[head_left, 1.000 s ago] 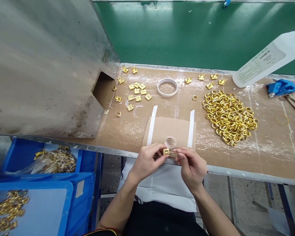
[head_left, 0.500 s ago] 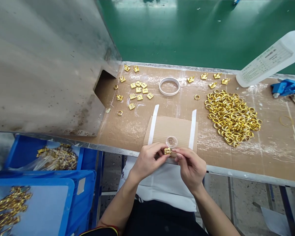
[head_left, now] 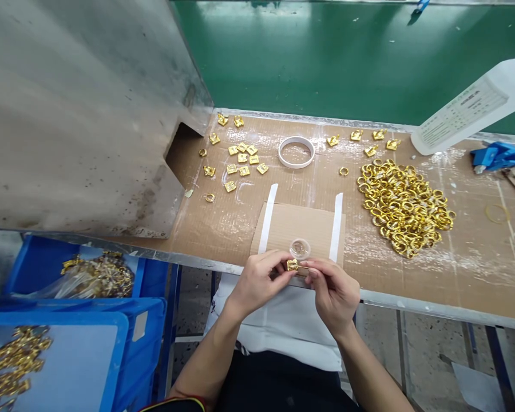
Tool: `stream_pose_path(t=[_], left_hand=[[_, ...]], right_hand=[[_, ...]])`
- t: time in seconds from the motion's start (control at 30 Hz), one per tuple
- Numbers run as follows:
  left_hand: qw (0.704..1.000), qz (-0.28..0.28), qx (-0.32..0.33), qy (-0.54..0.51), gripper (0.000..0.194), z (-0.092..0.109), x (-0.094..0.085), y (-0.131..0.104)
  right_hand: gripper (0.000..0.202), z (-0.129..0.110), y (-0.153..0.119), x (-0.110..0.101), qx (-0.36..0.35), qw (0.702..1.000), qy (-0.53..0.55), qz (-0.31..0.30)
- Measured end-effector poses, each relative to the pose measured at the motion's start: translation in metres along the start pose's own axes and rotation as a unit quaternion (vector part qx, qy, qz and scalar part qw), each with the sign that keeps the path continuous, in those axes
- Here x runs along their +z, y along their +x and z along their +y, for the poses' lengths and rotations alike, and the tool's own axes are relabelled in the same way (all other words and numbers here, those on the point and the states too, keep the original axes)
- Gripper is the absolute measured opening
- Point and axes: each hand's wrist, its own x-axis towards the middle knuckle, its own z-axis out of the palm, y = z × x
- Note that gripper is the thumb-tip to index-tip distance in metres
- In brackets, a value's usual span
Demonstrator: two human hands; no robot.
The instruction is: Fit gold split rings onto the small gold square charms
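My left hand (head_left: pixel 261 281) pinches a small square gold piece (head_left: pixel 292 265) between thumb and fingers at the front edge of the bench. Closed round a thin needle-like tool (head_left: pixel 302 266), my right hand (head_left: pixel 332 289) holds its tip against the gold piece. Just beyond the fingers, a small clear round dish (head_left: pixel 300 248) sits on a cardboard pad (head_left: pixel 302 220) held by two white tape strips. Similar square gold pieces (head_left: pixel 242 157) lie scattered at the left of the bench. A large pile of gold rings (head_left: pixel 405 206) lies to the right.
A white tape roll (head_left: pixel 296 153) lies behind the pad. At the right stand a tilted white bottle (head_left: pixel 472 109) and a blue clamp-like object (head_left: pixel 498 155). A grey metal panel (head_left: pixel 86 114) rises at the left, above blue bins (head_left: pixel 148 337) holding gold parts.
The camera view has shifted very slightly. Both hands keep the same hold on the gold piece and the thin tool.
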Motion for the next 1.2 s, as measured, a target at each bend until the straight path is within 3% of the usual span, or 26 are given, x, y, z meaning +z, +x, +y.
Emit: stream_pose_path(t=[0.5, 1.2], left_hand=[[1.000, 0.004, 0.014, 0.004, 0.012, -0.0006, 0.0000, -0.0001], [1.000, -0.010, -0.017, -0.002, 0.013, -0.0003, 0.0001, -0.0009]], right_hand=[[0.021, 0.0002, -0.0014, -0.0004, 0.008, 1.000, 0.006, -0.008], [0.017, 0.0034, -0.0029, -0.0021, 0.027, 1.000, 0.012, 0.002]])
